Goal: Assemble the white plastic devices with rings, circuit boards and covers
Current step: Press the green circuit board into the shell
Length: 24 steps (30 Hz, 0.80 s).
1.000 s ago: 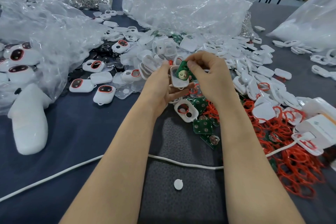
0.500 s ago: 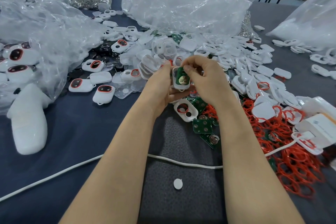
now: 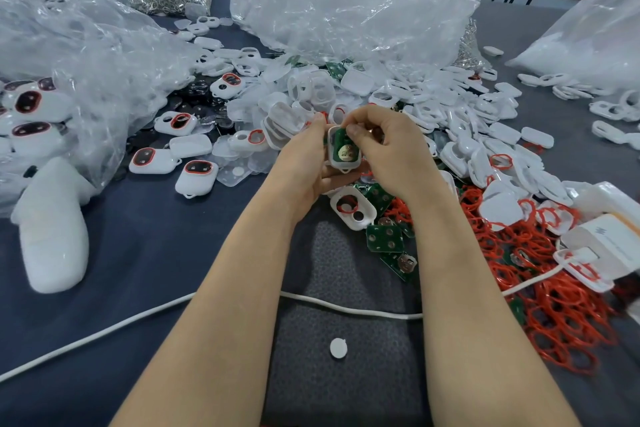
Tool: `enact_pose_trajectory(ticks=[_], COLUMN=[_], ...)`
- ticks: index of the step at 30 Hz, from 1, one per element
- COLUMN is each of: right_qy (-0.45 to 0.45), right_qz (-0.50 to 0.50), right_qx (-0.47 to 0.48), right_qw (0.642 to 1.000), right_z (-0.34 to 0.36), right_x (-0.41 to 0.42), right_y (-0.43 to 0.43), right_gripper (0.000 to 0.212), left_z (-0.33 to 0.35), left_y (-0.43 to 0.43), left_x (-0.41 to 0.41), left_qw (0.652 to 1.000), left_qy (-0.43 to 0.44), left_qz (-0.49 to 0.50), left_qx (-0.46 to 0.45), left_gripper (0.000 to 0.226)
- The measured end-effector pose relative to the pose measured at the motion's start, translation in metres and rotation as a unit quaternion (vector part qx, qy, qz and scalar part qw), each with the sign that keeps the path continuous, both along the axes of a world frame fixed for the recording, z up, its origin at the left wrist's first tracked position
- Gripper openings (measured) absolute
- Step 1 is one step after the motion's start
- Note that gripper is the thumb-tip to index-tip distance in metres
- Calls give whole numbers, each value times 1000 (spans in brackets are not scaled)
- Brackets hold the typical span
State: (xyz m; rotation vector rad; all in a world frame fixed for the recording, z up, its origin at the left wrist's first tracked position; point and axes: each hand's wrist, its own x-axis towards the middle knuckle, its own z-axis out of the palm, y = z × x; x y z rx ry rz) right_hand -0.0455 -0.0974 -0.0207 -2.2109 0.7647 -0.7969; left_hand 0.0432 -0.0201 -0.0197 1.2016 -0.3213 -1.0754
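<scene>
**A:** Head view: where is the circuit board (image 3: 338,146)?
**B:** Laid in the white shell (image 3: 344,169), which is cupped by the left hand (image 3: 304,166). Its top edge is pinched by the right hand (image 3: 391,152).
**A:** How should it be seated?
**B:** Kept square and pressed evenly until flush.

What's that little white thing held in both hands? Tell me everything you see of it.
It is a small white plastic shell, rounded-rectangular and glossy, with a little loop at its near end. Its open side faces the camera; a green circuit board with a round silvery disc sits inside. The left hand cradles it above the blue-covered table; the right hand pinches its far end, thumb on the board.
</scene>
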Motion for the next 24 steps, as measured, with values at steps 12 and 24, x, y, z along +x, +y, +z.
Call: enact_pose_trajectory(ticks=[12,24], right_qy=[-24,-44], right_qz=[-47,-55], right_qx=[-24,-31], right_qw=[998,997], right_z=[-2,-6], right_x=[4,8], right_y=[4,6], right_gripper=[8,8], left_z=[-1,-7], left_y=[-1,3], left_x=[1,6], left_qw=[1000,997], left_qy=[-15,-73], left_qz=[2,-10], left_qx=[3,-35], left_gripper=[39,16])
